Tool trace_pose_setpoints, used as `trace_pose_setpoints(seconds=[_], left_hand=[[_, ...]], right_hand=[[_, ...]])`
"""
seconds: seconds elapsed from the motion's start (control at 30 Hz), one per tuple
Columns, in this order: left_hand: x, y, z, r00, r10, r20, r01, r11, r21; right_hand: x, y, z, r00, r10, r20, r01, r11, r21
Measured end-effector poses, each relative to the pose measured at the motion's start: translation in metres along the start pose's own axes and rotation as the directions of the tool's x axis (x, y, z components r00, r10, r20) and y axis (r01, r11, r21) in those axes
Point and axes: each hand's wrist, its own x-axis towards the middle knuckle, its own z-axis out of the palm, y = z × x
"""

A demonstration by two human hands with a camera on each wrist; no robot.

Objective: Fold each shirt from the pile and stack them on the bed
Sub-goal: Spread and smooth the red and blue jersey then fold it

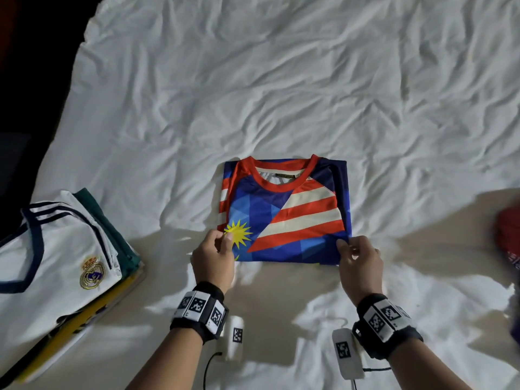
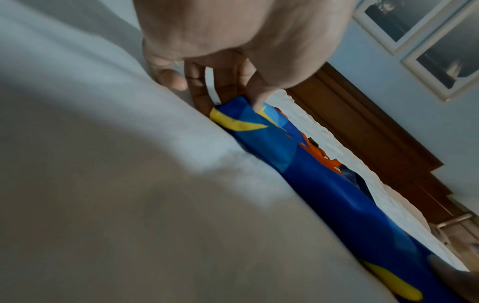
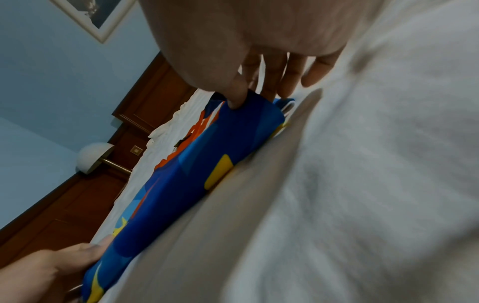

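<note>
A folded blue jersey (image 1: 284, 212) with red and cream stripes, a red collar and a yellow star lies in the middle of the white bed sheet (image 1: 253, 94). My left hand (image 1: 218, 253) pinches its near left corner, thumb on top by the star. My right hand (image 1: 356, 256) pinches the near right corner. In the left wrist view the thumb presses on the blue fabric (image 2: 298, 155) with fingers beneath. The right wrist view shows the same grip on the jersey's fold (image 3: 207, 162). A stack of folded shirts (image 1: 62, 266), a white crested one on top, sits at the left.
A red and purple heap of clothes (image 1: 509, 240) lies at the right edge. The bed's dark left edge (image 1: 33, 122) runs diagonally. A wooden headboard (image 2: 362, 127) and framed pictures (image 2: 427, 41) stand beyond the bed. A round lamp (image 3: 94, 156) hangs by the headboard.
</note>
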Motion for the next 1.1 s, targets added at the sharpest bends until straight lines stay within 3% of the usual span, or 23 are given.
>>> trace_pose_setpoints(seconds=[0.07,0.17,0.27,0.33,0.37,0.43,0.47,0.5,0.57,0.6,0.63,0.7,0.77,0.83,0.93,0.97,1.0,1.1], left_hand=[[0.000,-0.002,0.002,0.999,0.012,-0.038,-0.013,1.000,-0.015],[0.001,-0.004,0.007,0.998,0.027,-0.057,-0.026,0.999,0.020],[0.003,-0.006,0.011,1.000,0.002,-0.019,0.000,0.996,0.087],[0.001,-0.002,0.009,0.999,0.029,-0.018,-0.026,0.987,0.162],[-0.001,0.001,0.009,0.994,0.100,-0.042,-0.088,0.970,0.227],[-0.005,0.010,0.011,0.935,0.354,-0.002,-0.324,0.857,0.402],[-0.008,0.014,0.015,0.877,0.468,0.106,-0.460,0.759,0.460],[-0.009,0.015,0.021,0.812,0.534,0.235,-0.573,0.658,0.488],[-0.004,0.005,0.033,0.723,0.552,0.416,-0.687,0.511,0.517],[0.002,-0.006,0.035,0.726,0.529,0.439,-0.684,0.487,0.544],[0.009,-0.018,0.035,0.762,0.489,0.424,-0.644,0.501,0.578],[0.021,-0.036,0.024,0.863,0.394,0.318,-0.503,0.601,0.622],[0.028,-0.038,0.013,0.905,0.363,0.221,-0.416,0.651,0.635],[0.028,-0.019,0.015,0.878,0.432,0.209,-0.461,0.638,0.617],[0.028,0.014,0.040,0.771,0.543,0.332,-0.623,0.538,0.568],[0.031,0.018,0.048,0.755,0.544,0.367,-0.644,0.506,0.574],[0.035,0.018,0.053,0.758,0.528,0.383,-0.640,0.493,0.589],[0.048,0.008,0.055,0.838,0.439,0.323,-0.538,0.572,0.619]], right_hand=[[-0.002,-0.005,0.000,0.998,-0.016,-0.059,0.018,1.000,0.026],[0.004,-0.012,-0.002,0.996,0.070,-0.057,-0.067,0.996,0.059],[0.011,-0.018,0.001,0.977,0.208,0.037,-0.203,0.973,-0.110],[0.012,-0.021,0.002,0.968,0.251,0.021,-0.240,0.945,-0.224],[0.010,-0.022,0.003,0.985,0.172,-0.016,-0.170,0.953,-0.251],[0.003,-0.027,0.007,0.986,-0.160,-0.056,0.133,0.935,-0.328],[-0.002,-0.031,0.011,0.938,-0.343,0.040,0.332,0.862,-0.384],[-0.006,-0.032,0.019,0.853,-0.485,0.195,0.518,0.739,-0.431],[-0.004,-0.022,0.035,0.663,-0.564,0.493,0.749,0.485,-0.452],[0.003,-0.013,0.038,0.630,-0.531,0.566,0.777,0.433,-0.458],[0.011,-0.002,0.038,0.658,-0.485,0.575,0.752,0.440,-0.490],[0.026,0.013,0.031,0.791,-0.389,0.472,0.611,0.528,-0.590],[0.032,0.014,0.025,0.868,-0.352,0.350,0.496,0.588,-0.639],[0.030,-0.003,0.029,0.838,-0.419,0.349,0.543,0.581,-0.606],[0.029,-0.021,0.050,0.684,-0.539,0.490,0.728,0.462,-0.507],[0.032,-0.021,0.054,0.672,-0.536,0.511,0.739,0.443,-0.507],[0.037,-0.018,0.056,0.693,-0.517,0.502,0.720,0.454,-0.526],[0.058,-0.008,0.046,0.839,-0.427,0.338,0.541,0.589,-0.600]])
